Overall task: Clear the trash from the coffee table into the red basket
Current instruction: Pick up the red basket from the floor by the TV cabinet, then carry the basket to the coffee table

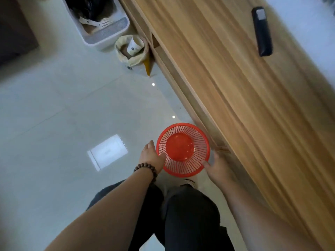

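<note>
Red plastic basket [183, 148] sits low beside the wooden tabletop [235, 78], held at its rim by both hands: left hand [152, 156], right hand [216, 166]. Keep it level (it looks empty), close under the tabletop edge.

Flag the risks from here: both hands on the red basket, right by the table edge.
1. The red basket sits close to the coffee table edge; lifting it could knock the rim.
2. The left hand and right hand grip only the rim, so it may tilt.
3. The only item visible on the tabletop is a black remote, likely not trash; it could be binned by mistake.
</note>
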### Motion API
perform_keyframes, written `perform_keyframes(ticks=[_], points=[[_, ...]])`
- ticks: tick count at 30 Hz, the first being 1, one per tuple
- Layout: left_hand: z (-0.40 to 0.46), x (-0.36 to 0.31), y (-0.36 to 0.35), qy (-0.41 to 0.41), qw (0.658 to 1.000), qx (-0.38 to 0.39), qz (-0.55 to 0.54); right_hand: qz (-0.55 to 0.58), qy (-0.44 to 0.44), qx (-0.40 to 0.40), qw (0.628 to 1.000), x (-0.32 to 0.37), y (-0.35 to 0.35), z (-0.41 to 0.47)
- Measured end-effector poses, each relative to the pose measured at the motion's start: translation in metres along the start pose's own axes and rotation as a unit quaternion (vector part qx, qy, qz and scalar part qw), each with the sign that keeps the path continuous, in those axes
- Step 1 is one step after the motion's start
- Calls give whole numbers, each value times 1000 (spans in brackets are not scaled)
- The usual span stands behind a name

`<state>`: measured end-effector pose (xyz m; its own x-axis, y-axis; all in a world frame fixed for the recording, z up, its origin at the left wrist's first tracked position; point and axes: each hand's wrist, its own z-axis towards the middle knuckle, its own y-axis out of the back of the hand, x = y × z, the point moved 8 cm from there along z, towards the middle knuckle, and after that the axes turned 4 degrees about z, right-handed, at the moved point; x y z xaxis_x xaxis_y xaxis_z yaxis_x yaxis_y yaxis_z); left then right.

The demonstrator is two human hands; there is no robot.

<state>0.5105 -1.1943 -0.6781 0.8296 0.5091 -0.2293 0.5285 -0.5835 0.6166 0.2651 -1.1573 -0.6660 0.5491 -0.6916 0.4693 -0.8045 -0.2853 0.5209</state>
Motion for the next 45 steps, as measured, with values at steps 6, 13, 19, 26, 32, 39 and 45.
perform_keyframes(ticks=[6,13,19,26,32,39,45], points=[[66,18,-67,62,984,54,-156,101,-43,-6,994,-46,-41,58],[20,-6,29,-19,990,-98,-97,127,-4,-60,990,14,-2,18],[-91,-30,164,-49,976,-197,-79,117,72,-105,985,126,84,-79],[-236,-57,307,-90,951,-260,-140,89,180,-120,972,250,191,-209],[-311,-54,369,-108,922,-308,-210,60,268,-119,954,326,236,-271],[-352,-10,399,-76,885,-371,-270,20,366,-56,929,400,218,-297],[-381,69,406,10,844,-425,-327,-41,427,18,903,463,148,-316]])
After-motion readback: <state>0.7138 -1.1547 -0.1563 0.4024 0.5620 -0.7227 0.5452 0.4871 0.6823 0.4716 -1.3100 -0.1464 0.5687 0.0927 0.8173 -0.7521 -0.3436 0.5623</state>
